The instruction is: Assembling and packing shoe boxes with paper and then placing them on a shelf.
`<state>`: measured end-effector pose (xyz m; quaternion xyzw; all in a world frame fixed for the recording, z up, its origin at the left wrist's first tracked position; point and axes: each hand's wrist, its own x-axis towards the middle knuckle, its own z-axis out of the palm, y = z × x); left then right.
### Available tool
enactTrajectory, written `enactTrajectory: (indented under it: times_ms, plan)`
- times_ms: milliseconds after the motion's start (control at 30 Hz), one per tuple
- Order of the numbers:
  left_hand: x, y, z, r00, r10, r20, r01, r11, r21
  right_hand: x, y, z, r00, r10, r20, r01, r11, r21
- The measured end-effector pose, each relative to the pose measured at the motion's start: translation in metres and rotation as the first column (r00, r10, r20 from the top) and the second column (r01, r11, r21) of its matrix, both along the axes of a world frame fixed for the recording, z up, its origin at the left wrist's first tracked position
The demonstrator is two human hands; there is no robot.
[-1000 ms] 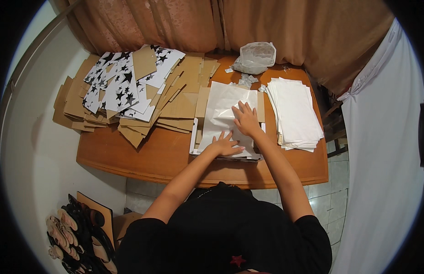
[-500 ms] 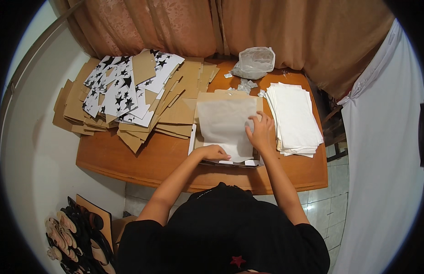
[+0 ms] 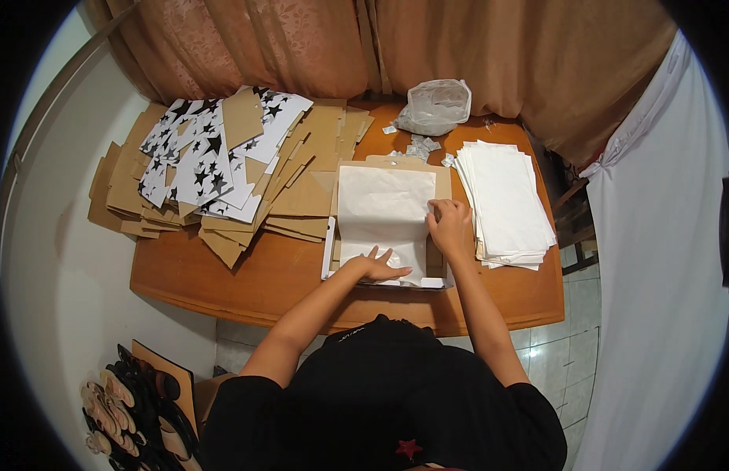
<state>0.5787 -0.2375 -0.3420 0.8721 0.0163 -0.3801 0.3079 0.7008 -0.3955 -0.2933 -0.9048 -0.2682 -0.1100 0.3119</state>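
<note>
Two open hands, left hand (image 3: 378, 265) and right hand (image 3: 449, 226), press flat on the white tissue sheet (image 3: 384, 210) over the flat brown cardboard box (image 3: 441, 182); lining step, tucking edges likely next.

Home setup, I'm packing at a wooden table (image 3: 223, 275). Brown curtains (image 3: 317, 47) behind, tiled floor (image 3: 561, 353), sandals (image 3: 121, 408) by the wall.

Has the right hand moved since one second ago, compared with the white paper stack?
Yes. The right hand has moved toward the person and rightward, closer to the white paper stack, now at the sheet's right edge.
</note>
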Motion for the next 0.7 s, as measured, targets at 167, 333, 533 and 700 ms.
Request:
enactTrajectory:
  times_ms: [167,333,533,700]
  plan:
    - [0.002,-0.006,0.028,0.989,-0.070,-0.129,0.056,0.993,-0.107,0.005,-0.003,0.002,0.997,-0.072,-0.009,0.072,0.997,0.024]
    - [0.005,-0.006,0.035,0.988,-0.106,-0.110,0.090,0.986,-0.139,0.004,-0.003,0.005,0.993,-0.116,0.014,0.117,0.993,-0.026]
    - [-0.003,-0.009,0.028,0.998,-0.037,-0.044,0.031,0.992,-0.122,-0.003,-0.002,0.012,0.994,-0.102,0.038,0.102,0.995,-0.011]
    - [0.013,-0.011,0.048,0.830,0.297,0.472,0.053,0.801,-0.596,0.002,-0.001,0.017,0.994,-0.105,0.026,0.102,0.989,0.111]
